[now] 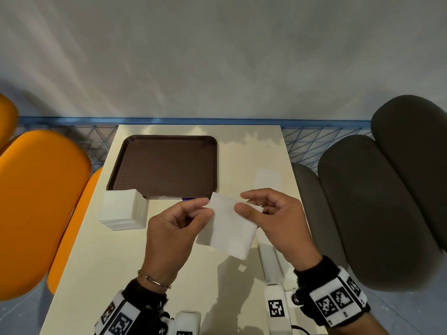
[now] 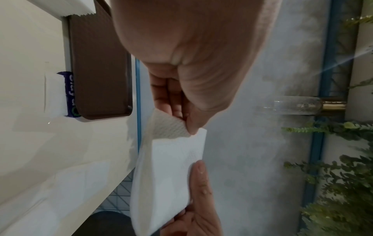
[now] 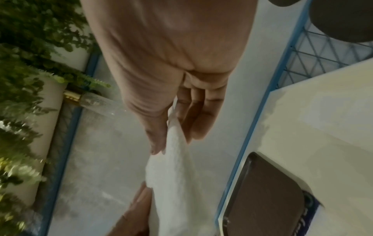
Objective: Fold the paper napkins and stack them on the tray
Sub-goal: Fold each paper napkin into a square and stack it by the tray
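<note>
GRIP: a white napkin (image 1: 228, 227) is pinched at its top edge by the left hand (image 1: 174, 228) and right hand (image 1: 278, 221), held above the table (image 1: 101, 262) | STACK: napkin pile (image 1: 123, 212) at 9 o'clock | TRAY: brown tray (image 1: 167, 165) at 11 o'clock, nothing stacked on it.

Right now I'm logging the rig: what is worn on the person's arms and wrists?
Both wrists carry black bands with white blocks printed with black square markers. The left hand side adds a thin chain bracelet; the right hand side shows none.
</note>
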